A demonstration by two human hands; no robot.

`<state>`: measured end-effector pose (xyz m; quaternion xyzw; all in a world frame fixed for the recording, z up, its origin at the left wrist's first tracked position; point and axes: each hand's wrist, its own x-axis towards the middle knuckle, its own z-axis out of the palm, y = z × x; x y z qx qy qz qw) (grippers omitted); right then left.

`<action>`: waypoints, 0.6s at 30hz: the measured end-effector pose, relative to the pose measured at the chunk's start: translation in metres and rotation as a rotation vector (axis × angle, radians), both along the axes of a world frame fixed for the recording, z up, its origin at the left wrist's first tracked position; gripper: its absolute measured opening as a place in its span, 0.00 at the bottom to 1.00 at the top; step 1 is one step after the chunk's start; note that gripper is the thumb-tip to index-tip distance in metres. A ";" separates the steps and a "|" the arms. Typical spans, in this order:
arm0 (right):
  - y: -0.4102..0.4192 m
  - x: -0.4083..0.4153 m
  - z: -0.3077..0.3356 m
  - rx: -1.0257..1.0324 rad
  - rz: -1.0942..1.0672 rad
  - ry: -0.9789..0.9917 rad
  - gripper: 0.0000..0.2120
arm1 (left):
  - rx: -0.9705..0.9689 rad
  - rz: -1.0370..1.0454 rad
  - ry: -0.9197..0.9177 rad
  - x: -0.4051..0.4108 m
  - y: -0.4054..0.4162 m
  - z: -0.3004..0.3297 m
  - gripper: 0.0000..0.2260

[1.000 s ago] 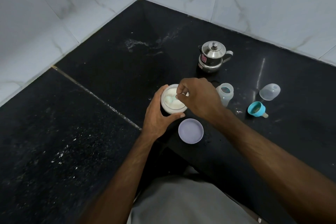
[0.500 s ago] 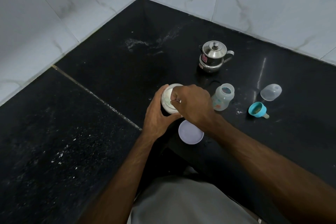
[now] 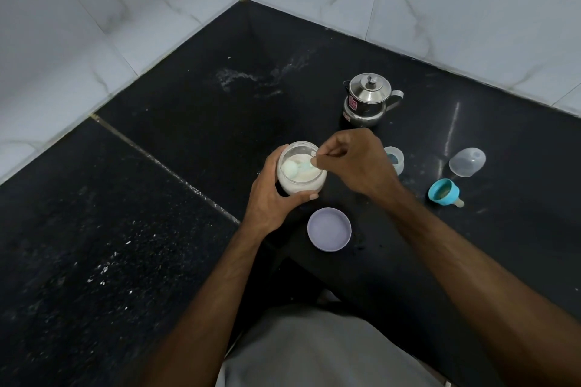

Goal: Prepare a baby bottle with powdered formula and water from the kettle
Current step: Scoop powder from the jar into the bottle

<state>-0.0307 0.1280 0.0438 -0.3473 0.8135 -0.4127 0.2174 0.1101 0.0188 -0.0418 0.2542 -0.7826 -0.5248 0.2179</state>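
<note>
My left hand (image 3: 273,198) grips a clear jar of white formula powder (image 3: 300,181), tilted slightly on the black counter. Over the jar's mouth my right hand (image 3: 355,163) pinches the handle of a pale green scoop (image 3: 292,169), whose bowl lies in the powder. The open baby bottle (image 3: 395,159) stands just right of my right hand, partly hidden by it. A steel kettle (image 3: 368,99) with its lid on stands behind. The blue nipple ring (image 3: 443,192) and the clear bottle cap (image 3: 467,162) lie further right.
The jar's lilac lid (image 3: 329,229) lies upside down in front of the jar. Marble-tiled walls (image 3: 125,9) close the counter's back and left sides. White specks are scattered on the counter (image 3: 125,245) at the left. The counter's front edge runs by my body.
My right hand dipped down over the jar's mouth, then lifted and turned, so the scoop's bowl shows in the powder. The left hand keeps its hold on the jar.
</note>
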 end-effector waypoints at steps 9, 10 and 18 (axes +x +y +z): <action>0.003 -0.003 -0.001 -0.051 -0.024 0.004 0.09 | -0.014 -0.008 0.023 0.000 -0.001 -0.002 0.40; 0.003 -0.003 -0.001 -0.052 -0.022 0.012 0.09 | -0.016 -0.008 0.024 0.000 -0.001 -0.002 0.40; 0.004 0.003 -0.004 -0.041 -0.003 0.005 0.06 | -0.019 -0.010 0.020 0.001 -0.001 -0.002 0.40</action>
